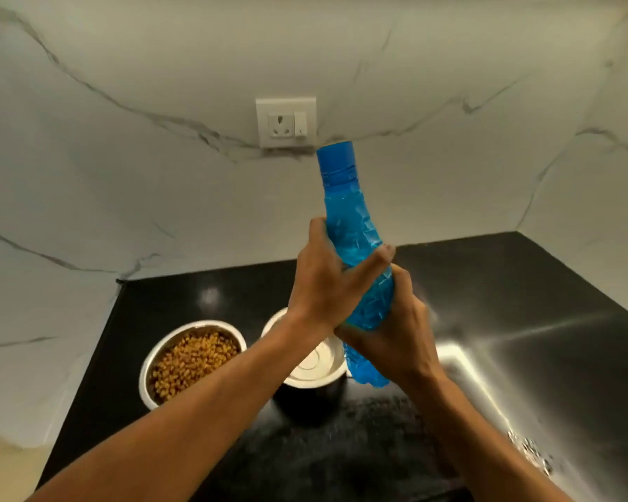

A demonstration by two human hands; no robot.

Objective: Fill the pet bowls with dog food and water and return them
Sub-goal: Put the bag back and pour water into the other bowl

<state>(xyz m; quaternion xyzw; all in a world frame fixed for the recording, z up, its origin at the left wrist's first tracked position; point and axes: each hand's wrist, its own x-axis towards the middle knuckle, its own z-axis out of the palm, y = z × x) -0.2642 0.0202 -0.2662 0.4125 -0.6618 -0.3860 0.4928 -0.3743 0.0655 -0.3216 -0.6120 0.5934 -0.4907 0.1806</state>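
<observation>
Both hands hold a blue plastic bottle [354, 233] upright above the counter, its blue cap on top. My left hand [327, 280] wraps the bottle's middle from the left. My right hand [392, 331] grips its lower part from the right. Below them on the black counter [182, 295], a steel bowl [149, 360] holds brown dog food kibble [193, 360]. Beside it to the right stands a second steel bowl [327, 371], partly hidden by my left forearm; its inside looks pale and I cannot tell whether it holds water.
A steel sink [544, 356] lies to the right of the bowls, with a drain at its lower right. White marble walls close the counter at the back and both sides. A wall socket [286, 122] sits just behind the bottle's cap.
</observation>
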